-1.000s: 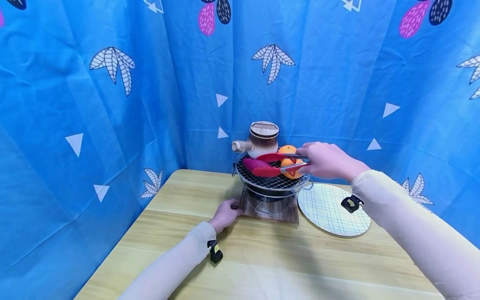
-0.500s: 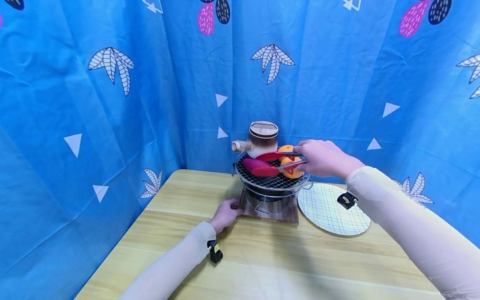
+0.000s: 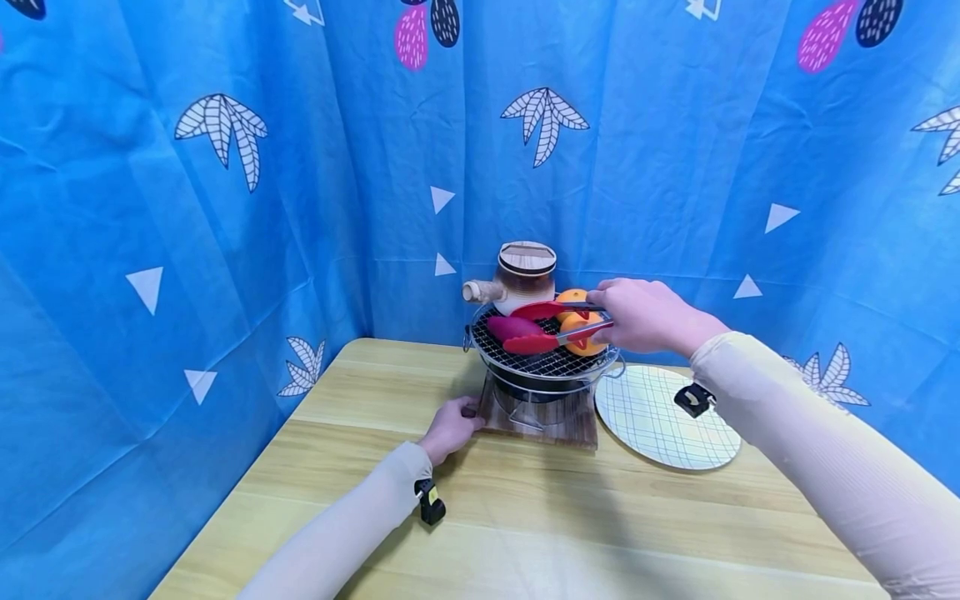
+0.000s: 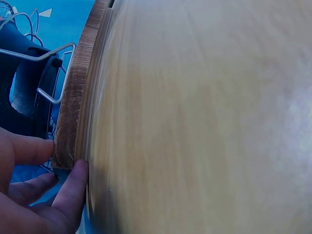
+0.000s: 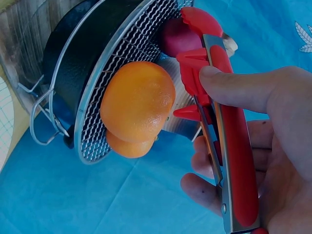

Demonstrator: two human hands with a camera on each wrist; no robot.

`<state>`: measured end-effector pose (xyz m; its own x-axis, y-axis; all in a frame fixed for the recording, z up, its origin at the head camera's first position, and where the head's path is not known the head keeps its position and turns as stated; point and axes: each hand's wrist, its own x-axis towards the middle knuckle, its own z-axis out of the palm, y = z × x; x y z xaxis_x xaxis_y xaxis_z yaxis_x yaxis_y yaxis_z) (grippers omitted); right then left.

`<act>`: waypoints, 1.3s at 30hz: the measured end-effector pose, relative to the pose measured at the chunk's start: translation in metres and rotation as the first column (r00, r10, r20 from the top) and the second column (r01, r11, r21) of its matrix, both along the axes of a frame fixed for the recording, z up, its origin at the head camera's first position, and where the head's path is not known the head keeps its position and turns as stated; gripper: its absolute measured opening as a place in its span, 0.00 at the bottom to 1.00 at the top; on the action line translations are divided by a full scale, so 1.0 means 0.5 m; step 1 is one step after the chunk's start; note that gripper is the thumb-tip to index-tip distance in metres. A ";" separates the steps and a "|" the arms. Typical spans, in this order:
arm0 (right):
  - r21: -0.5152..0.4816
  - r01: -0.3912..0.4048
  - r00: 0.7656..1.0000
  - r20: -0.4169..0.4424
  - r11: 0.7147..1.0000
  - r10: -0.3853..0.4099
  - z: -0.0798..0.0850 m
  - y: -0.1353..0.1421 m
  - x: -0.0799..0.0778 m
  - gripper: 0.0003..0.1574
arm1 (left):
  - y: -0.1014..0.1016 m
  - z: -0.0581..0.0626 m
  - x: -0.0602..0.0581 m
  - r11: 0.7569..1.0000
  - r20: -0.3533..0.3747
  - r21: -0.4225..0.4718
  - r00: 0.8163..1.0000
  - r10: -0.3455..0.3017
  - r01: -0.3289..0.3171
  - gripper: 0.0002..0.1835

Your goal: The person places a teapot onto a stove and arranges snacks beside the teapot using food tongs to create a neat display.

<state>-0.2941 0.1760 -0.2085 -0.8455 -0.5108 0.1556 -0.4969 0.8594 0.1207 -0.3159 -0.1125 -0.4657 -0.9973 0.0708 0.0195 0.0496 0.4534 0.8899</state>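
Observation:
In the head view my right hand (image 3: pixel 641 315) grips red-tipped metal tongs (image 3: pixel 529 343), thumb on one arm and fingers round the other. The spread tong heads lie on either side of a purple sweet potato (image 3: pixel 512 327) on the wire grate (image 3: pixel 553 363). Two oranges sit on the grate below the tongs; the front orange (image 5: pixel 139 100) looks large in the right wrist view. My left hand (image 3: pixel 450 429) holds the left front corner of the wooden board (image 4: pixel 73 112) under the grill, thumb above and a finger at its lower edge.
A lidded pot (image 3: pixel 527 287) with a side handle stands at the back of the grate. Right of the grill lies a round checked plate (image 3: pixel 667 417), under the right forearm. Blue curtains (image 3: pixel 660 167) hang behind and left of the wooden table (image 3: pixel 487 525).
My right hand and the tongs have shifted slightly left, then stayed nearly still. My left hand, the sweet potato and the grill have kept their places.

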 end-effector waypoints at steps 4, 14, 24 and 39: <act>0.005 0.001 1.000 -0.003 1.000 -0.001 -0.002 0.001 -0.001 0.26 | 0.000 -0.001 0.001 1.000 0.008 0.003 1.000 0.002 -0.002 0.26; -0.004 -0.009 1.000 -0.017 1.000 0.009 -0.002 0.008 -0.001 0.32 | 0.001 0.001 0.002 1.000 0.006 -0.011 1.000 -0.007 0.007 0.27; -0.040 0.032 0.999 -0.008 0.999 -0.033 0.006 0.024 0.013 0.43 | 0.006 0.003 0.001 1.000 0.005 -0.025 1.000 -0.010 0.010 0.26; -0.116 0.093 0.996 0.004 0.989 -0.094 0.017 0.096 0.041 0.47 | -0.001 0.002 0.002 1.000 0.018 -0.014 1.000 -0.005 0.005 0.27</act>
<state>-0.2738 0.2240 -0.2000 -0.8884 -0.4079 0.2108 -0.4136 0.9103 0.0184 -0.3150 -0.1128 -0.4646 -0.9971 0.0759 0.0004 0.0358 0.4655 0.8843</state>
